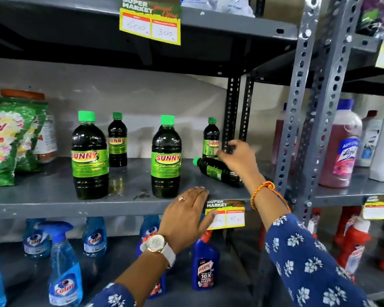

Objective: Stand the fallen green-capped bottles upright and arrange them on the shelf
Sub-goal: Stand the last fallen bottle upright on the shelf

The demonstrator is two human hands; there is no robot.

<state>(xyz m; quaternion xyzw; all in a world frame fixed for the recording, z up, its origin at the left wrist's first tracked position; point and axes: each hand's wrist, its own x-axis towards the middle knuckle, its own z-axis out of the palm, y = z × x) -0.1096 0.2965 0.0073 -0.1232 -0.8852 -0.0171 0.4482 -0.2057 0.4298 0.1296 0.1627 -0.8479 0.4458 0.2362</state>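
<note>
Grey steel shelf [53, 196]: fallen green-capped dark plastic bottle [217, 171] far right, under right hand [237, 160], fingers spread, ungrasped. Left hand [186, 213] flat, released. Probably liquid-heavy, smooth; grip mid-body.

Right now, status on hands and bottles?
Left hand flat on shelf edge, empty. Right hand open over fallen bottle. Four upright. Path clear.

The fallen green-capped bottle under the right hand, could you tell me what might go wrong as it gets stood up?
1. The fallen bottle lies close to the small upright bottle; swinging it up may topple that one.
2. It rests near the shelf front edge, so a slip from the right hand could roll it off.
</note>
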